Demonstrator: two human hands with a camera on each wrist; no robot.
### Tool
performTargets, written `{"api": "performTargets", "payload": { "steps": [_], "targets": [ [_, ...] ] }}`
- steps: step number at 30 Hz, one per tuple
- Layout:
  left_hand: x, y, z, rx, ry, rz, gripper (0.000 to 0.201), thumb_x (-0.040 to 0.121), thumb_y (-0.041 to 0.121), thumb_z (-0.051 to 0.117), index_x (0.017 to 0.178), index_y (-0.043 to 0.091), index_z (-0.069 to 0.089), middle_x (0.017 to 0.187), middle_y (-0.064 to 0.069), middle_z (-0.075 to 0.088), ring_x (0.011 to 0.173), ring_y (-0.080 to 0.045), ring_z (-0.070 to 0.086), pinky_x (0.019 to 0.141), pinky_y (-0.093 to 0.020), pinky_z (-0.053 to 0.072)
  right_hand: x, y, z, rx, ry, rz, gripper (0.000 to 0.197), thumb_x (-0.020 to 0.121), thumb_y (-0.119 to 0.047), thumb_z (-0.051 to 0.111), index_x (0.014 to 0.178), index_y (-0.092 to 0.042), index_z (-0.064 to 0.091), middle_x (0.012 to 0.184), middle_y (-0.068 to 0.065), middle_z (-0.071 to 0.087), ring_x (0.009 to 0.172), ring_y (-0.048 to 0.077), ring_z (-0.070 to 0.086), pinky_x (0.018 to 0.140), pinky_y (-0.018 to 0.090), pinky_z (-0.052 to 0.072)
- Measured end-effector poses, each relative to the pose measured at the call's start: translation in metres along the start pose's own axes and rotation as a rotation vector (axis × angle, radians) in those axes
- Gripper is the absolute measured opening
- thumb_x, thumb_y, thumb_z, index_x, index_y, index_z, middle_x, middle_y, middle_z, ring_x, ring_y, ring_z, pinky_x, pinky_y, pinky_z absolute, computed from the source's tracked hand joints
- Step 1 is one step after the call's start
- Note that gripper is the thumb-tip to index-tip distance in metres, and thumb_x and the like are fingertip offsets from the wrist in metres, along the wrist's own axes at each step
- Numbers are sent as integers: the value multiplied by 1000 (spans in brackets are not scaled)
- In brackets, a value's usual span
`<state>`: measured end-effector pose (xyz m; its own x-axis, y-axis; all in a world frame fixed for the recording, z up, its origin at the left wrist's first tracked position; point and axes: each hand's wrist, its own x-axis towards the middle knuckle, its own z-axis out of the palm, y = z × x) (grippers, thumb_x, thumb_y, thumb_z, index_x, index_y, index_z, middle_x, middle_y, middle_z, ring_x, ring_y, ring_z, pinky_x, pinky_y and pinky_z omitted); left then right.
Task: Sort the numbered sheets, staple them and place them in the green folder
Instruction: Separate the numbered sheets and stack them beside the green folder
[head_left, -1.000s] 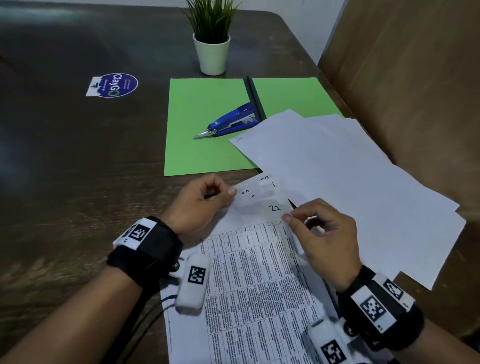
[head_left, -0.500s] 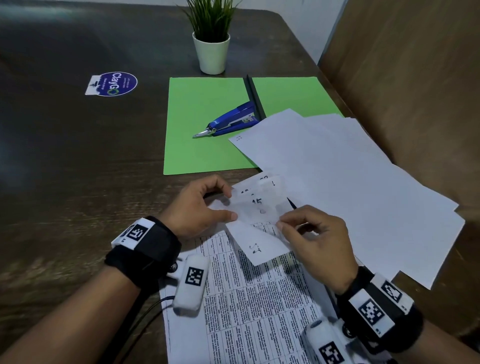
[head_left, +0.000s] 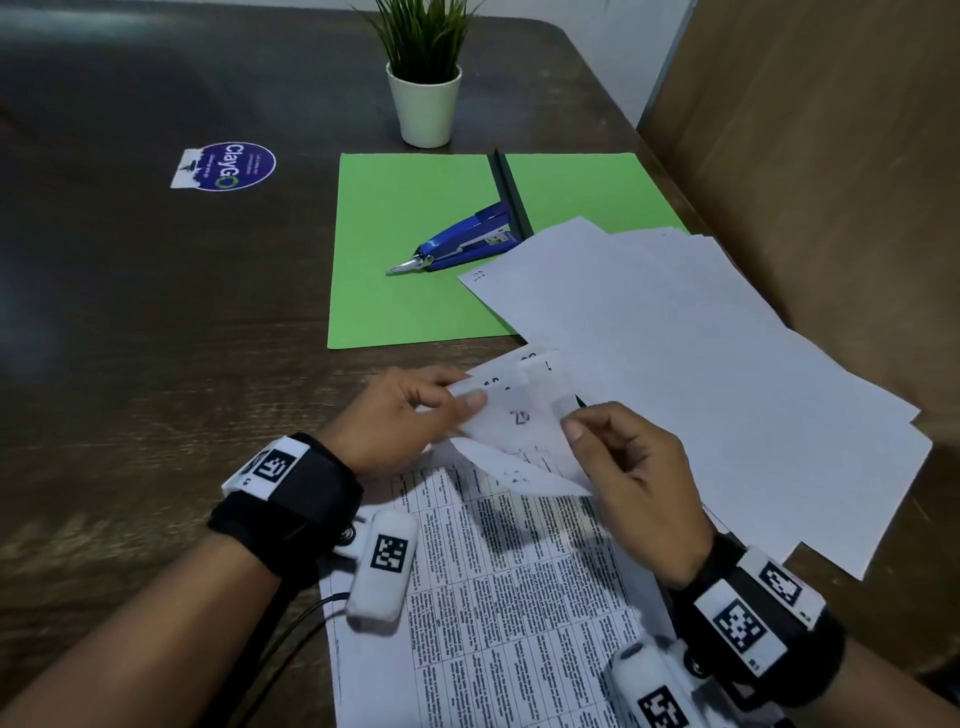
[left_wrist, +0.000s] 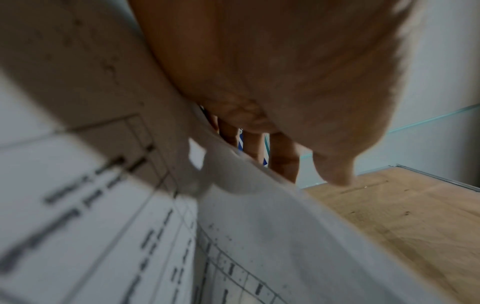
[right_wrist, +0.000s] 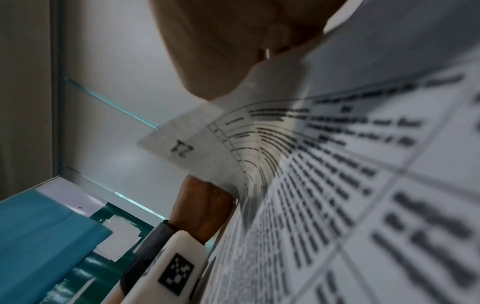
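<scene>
Both hands are working the far corners of the stack (head_left: 483, 597), which is lying at the near edge of the table (head_left: 156, 364), short of the folder (head_left: 415, 249). The left hand (head_left: 395, 421) is pinching several lifted corners between thumb and curled fingers, and the right hand (head_left: 628, 467) is pinching the curled-back corner of the top sheet (head_left: 519, 415) — the right wrist view is showing a "21" on that flap, while a "20" is showing on the sheet beneath. The likeliest slip here, I judge, is two thin sheets clinging together in one pinch, so a number is getting skipped and the order is ending up wrong. A bent corner could also crease hard or tear if the thumbs are pulling apart. Beyond the stack and to its right, the loose sheets (head_left: 701, 374) are fanning over the folder's right half, with one corner just beside the stapler (head_left: 462, 239) — a careless sweep could be scattering them or nudging the stapler. The plant (head_left: 423, 73) and sticker (head_left: 228, 166) are sitting beyond the folder, well apart from the hands.
</scene>
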<state>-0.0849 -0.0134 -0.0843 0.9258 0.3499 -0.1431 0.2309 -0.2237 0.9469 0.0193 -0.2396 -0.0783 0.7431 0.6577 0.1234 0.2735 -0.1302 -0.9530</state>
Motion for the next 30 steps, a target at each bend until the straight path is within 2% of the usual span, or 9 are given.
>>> {"api": "performTargets", "payload": {
  "steps": [3,7,10,15,18,22,23,27,30],
  "targets": [
    [2,-2,-1,-20,15,-10,56,83,61,52,67,16,80,105,23,69,117,11,55,95,-28,41,2,8,2,-56,29,80,13,84,-12,77,93,-20,73,73,3,66,60,7,56,60,17,46],
    [3,-5,2,-26,10,43,13,75,27,82,84,18,79,111,12,71,116,4,60,104,-19,43,2,10,2,-150,3,18,15,78,-10,83,74,-18,71,71,-3,63,59,7,55,59,17,45],
    [3,-8,1,-34,7,69,31,72,9,86,100,19,77,114,8,73,114,-3,65,107,-19,44,2,11,0,-189,-24,-46,16,79,-9,83,70,-17,72,72,-5,63,61,9,57,60,16,44],
    [4,-9,-1,6,-7,71,16,74,9,85,86,19,82,118,10,68,117,4,59,94,-10,46,1,11,0,-213,-101,-130,7,84,-18,73,77,-20,74,76,-10,66,68,13,61,64,23,47],
    [5,-12,0,-13,6,79,9,71,26,82,78,21,83,115,11,69,117,3,60,94,-15,46,1,10,0,-177,-110,-131,19,90,-28,66,75,-18,72,71,-9,63,62,11,55,61,24,43],
    [6,-15,1,-59,9,62,43,86,46,63,76,8,82,109,14,71,106,-8,66,92,-35,49,1,8,-1,-125,-51,-32,17,97,-27,63,90,-17,74,73,-14,64,60,5,54,57,18,42],
    [6,-14,1,-77,12,50,44,86,45,63,75,7,81,108,14,71,104,-8,66,92,-35,50,1,10,-1,-118,-35,3,9,95,-22,67,99,-19,74,80,-14,67,62,5,57,58,17,45],
    [5,-11,1,-46,12,47,26,65,34,84,83,16,79,113,13,71,114,2,63,93,-13,46,3,18,0,-231,-50,36,37,84,-21,79,119,-25,69,96,-17,65,69,8,58,68,24,52],
    [5,-12,0,-29,21,83,47,65,14,90,108,21,72,117,5,72,111,-5,67,96,-14,49,3,19,-1,-286,-45,26,41,81,-24,82,120,-25,70,97,-16,63,76,9,60,74,25,54]
  ]
}}
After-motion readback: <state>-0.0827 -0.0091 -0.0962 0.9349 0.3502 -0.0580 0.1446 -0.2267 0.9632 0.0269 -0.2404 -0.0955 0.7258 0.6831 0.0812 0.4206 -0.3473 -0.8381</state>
